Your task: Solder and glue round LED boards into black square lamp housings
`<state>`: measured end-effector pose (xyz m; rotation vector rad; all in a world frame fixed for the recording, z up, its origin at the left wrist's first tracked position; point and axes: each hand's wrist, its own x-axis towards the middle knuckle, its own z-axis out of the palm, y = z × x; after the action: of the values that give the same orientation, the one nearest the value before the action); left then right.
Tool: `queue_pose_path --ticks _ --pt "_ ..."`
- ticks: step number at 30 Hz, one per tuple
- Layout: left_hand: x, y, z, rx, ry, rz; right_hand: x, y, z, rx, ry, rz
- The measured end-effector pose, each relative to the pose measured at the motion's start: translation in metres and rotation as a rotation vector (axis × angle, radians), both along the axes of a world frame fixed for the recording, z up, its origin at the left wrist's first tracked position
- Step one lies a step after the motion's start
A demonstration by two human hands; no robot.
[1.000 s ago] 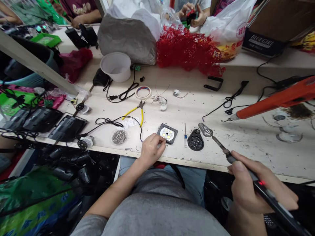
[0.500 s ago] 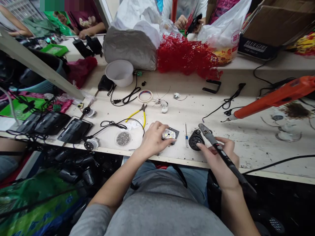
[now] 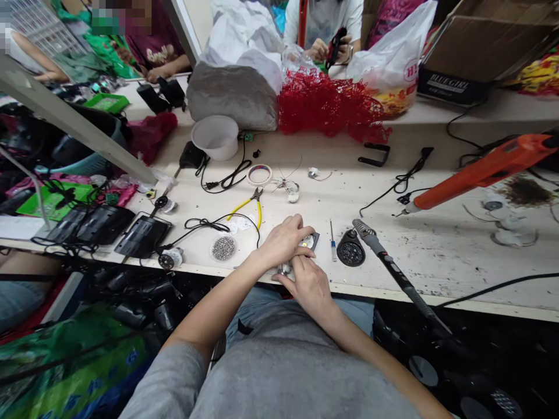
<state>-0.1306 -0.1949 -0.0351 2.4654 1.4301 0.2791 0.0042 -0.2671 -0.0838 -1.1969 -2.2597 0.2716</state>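
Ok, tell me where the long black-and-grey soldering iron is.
Right of centre in the head view, the soldering iron rests in the grey coil of the round black stand, right of the slim blue-handled screwdriver.

Holds left hand [image 3: 282,241] and right hand [image 3: 311,285] close together at the dark-edged plate [image 3: 310,240], near the screwdriver [image 3: 333,248]!

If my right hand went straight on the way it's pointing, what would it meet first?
Most likely your left hand, lying just ahead of your right hand; the two look close to touching, though the depth is hard to judge.
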Motion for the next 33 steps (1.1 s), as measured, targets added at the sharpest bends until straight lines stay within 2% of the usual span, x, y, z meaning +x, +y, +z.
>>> queue_pose_path --ticks 6,9,13,17,19,23,29,31,33 --pt "-0.006 -0.002 -0.004 0.022 -0.108 0.014 0.009 0.0 0.004 -0.011 0.037 0.012" --pt "-0.017 -0.007 -0.008 0.032 -0.342 0.113 0.02 -0.003 0.012 -0.061 0.128 -0.019" --pt "-0.032 -0.015 -0.018 -0.009 -0.723 0.281 0.035 -0.004 0.019 -0.256 0.381 -0.061" --pt "-0.032 -0.015 -0.023 -0.136 -0.889 0.314 0.048 0.003 0.022 -0.356 0.464 -0.078" --pt "-0.029 -0.013 -0.023 -0.119 -0.864 0.288 0.053 0.007 0.023 -0.376 0.476 -0.056" --pt "-0.02 -0.011 -0.023 0.026 -0.678 0.205 0.061 0.013 0.021 -0.392 0.51 -0.047" --pt "-0.012 -0.018 -0.024 0.15 -0.426 0.194 0.065 0.013 0.015 -0.537 0.676 -0.148" --pt "-0.013 -0.019 -0.025 0.173 -0.376 0.202 0.065 0.013 0.016 -0.508 0.652 -0.151" --pt "-0.014 -0.02 -0.028 0.168 -0.384 0.203 0.064 0.015 0.019 -0.409 0.567 -0.122"
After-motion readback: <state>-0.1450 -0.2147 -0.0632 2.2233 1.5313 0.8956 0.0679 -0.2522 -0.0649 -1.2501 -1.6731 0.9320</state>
